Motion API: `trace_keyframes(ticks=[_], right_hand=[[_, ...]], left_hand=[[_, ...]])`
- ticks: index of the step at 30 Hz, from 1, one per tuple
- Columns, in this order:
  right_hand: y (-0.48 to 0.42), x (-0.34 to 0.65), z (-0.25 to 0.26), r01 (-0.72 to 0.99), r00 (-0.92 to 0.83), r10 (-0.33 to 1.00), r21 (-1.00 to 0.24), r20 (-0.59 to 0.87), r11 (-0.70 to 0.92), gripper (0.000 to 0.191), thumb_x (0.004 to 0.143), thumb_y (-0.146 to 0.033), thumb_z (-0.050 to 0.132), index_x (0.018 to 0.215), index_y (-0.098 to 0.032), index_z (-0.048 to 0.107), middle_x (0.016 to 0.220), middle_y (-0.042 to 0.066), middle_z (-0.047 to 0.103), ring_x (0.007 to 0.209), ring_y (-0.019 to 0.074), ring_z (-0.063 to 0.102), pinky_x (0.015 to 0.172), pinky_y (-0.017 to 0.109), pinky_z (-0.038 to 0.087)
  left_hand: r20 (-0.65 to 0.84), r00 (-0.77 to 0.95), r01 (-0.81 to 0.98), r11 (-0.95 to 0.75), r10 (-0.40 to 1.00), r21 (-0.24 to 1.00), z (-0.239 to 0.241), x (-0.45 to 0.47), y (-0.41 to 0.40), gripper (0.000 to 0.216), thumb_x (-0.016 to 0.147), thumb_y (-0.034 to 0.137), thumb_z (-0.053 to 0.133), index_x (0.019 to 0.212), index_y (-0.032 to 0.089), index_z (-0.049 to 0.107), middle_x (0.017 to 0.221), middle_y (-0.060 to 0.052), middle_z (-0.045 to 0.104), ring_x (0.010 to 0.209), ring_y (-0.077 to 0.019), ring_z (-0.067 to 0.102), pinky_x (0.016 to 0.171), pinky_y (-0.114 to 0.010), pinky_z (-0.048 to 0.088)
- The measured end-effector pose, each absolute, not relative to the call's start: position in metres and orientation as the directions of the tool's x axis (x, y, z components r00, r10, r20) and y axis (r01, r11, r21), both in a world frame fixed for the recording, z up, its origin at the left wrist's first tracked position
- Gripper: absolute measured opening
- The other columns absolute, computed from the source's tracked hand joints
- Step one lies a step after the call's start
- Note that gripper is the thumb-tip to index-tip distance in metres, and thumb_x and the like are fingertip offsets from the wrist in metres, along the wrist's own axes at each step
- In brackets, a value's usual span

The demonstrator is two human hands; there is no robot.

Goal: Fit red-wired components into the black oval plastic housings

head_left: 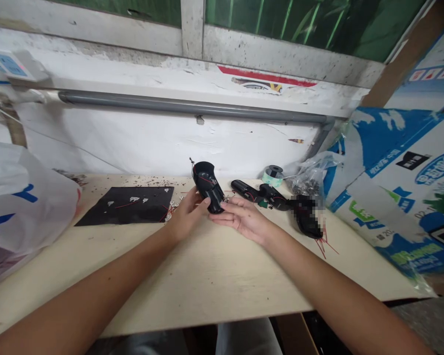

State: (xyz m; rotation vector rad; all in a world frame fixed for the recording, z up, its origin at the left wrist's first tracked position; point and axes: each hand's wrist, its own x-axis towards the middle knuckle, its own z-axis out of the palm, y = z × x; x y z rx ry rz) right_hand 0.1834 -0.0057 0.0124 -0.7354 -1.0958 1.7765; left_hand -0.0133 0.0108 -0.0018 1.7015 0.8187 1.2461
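Just one curved black plastic shell with red wiring [207, 186] is gripped by the left hand [185, 214] and steadied by the flat-fingered right hand [242, 217], with similar black shells [266, 195] seemingly left untouched just right of it.

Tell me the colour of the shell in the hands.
The shell is black, best seen in the head view.

Quick count: four black plastic shells. There's the held shell [206, 186] mid-surface, then three lying to its right: the first loose shell [244, 189], the second loose shell [276, 197] and the blurred shell [308, 220]. Two hands, the left hand [187, 214] and the right hand [244, 219]. One black mat [126, 204] on the left, and one white plastic bag [22, 207] at the left edge. Far right has one spool [273, 173] and one clear bag [311, 181] of bits. Two printed cartons on the right, the near carton [403, 197] and the far carton [436, 74].
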Motion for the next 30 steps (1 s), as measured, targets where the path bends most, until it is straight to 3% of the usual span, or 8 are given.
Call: trace_keyframes(ticks=[4,7,11,16,22,30], right_hand=[[-0.008,0.177,0.005,-0.162,-0.429,0.903,-0.984,0.006,-0.070,0.037,0.070,-0.039,0.087,0.092,-0.014,0.071,0.095,0.008,0.075,0.081,0.0210,0.075,0.090,0.040,0.058],[-0.006,0.176,0.001,-0.062,-0.338,0.939,-0.997,0.067,0.049,0.040,0.070,-0.042,0.085,0.094,-0.016,0.068,0.085,0.004,0.072,0.067,0.0168,0.071,0.073,0.035,0.060],[-0.004,0.180,0.001,0.119,-0.174,0.944,-0.946,0.279,0.302,0.034,0.081,-0.041,0.073,0.105,-0.019,0.066,0.077,0.000,0.065,0.056,0.0136,0.061,0.053,0.027,0.049],[-0.002,0.184,0.003,0.271,-0.149,0.924,-0.884,0.352,0.381,0.027,0.084,-0.041,0.069,0.098,-0.018,0.068,0.081,0.002,0.063,0.056,0.0124,0.056,0.051,0.027,0.044],[-0.004,0.182,0.007,0.299,-0.165,0.919,-0.870,0.357,0.392,0.026,0.086,-0.043,0.066,0.078,-0.018,0.065,0.072,0.001,0.060,0.057,0.0125,0.052,0.053,0.026,0.042],[-0.004,0.183,0.002,0.392,-0.285,0.883,-0.796,0.372,0.462,0.022,0.087,-0.032,0.062,0.071,-0.018,0.069,0.067,0.000,0.064,0.057,0.0124,0.050,0.055,0.026,0.039]], left_hand=[[0.347,0.209,-0.040,-0.347,0.914,0.937,0.001,-0.009,0.013,0.056,0.088,0.052,0.065,0.125,0.011,0.057,0.119,-0.016,0.069,0.105,-0.0275,0.066,0.092,-0.040,0.051],[0.286,0.210,-0.019,-0.288,0.935,0.957,0.002,-0.009,0.015,0.058,0.084,0.054,0.068,0.120,0.010,0.059,0.106,-0.015,0.072,0.086,-0.0239,0.068,0.073,-0.035,0.053],[0.280,0.218,-0.034,-0.279,0.935,0.960,-0.002,-0.011,0.018,0.062,0.082,0.052,0.072,0.124,0.009,0.058,0.098,-0.013,0.073,0.080,-0.0224,0.068,0.070,-0.034,0.053],[0.287,0.247,-0.035,-0.287,0.926,0.957,-0.007,-0.010,0.019,0.061,0.083,0.051,0.071,0.127,0.009,0.059,0.100,-0.013,0.074,0.083,-0.0226,0.069,0.077,-0.036,0.054],[0.280,0.257,-0.103,-0.262,0.925,0.959,-0.001,-0.010,0.017,0.056,0.081,0.051,0.074,0.118,0.010,0.063,0.102,-0.014,0.075,0.085,-0.0227,0.070,0.077,-0.036,0.055],[0.305,0.266,-0.083,-0.294,0.914,0.952,-0.003,-0.010,0.018,0.059,0.083,0.049,0.073,0.125,0.010,0.059,0.097,-0.012,0.074,0.080,-0.0208,0.070,0.074,-0.034,0.055]])
